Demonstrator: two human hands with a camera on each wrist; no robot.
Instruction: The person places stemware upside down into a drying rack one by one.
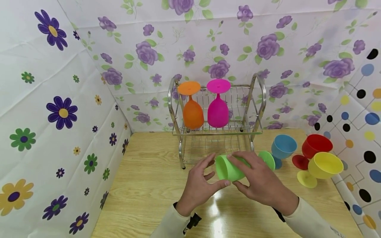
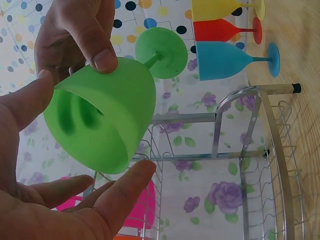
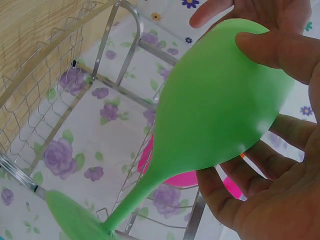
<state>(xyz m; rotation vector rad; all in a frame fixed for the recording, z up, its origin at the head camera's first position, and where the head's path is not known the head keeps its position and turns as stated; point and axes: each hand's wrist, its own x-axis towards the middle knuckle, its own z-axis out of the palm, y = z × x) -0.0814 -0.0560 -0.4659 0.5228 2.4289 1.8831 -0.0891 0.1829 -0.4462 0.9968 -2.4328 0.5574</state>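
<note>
A light green plastic goblet (image 1: 234, 170) is held on its side above the table, in front of the rack. My right hand (image 1: 265, 181) grips its bowl between thumb and fingers; the stem and round foot point off to the right. My left hand (image 1: 198, 185) is at the mouth of the goblet, fingers spread and fairly straight. In the left wrist view its thumb (image 2: 35, 97) lies right at the rim, and its fingertips reach just below the opposite edge. The right wrist view shows the right fingers (image 3: 257, 162) under the bowl and the thumb on top.
On the metal rack (image 1: 215, 132), an orange goblet (image 1: 192, 114) and a magenta goblet (image 1: 218, 112) stand upside down. Blue (image 1: 283, 147), red (image 1: 317, 145) and yellow (image 1: 325, 166) goblets are on the right of the wooden table (image 1: 143, 185). Patterned cloth walls enclose the back and sides.
</note>
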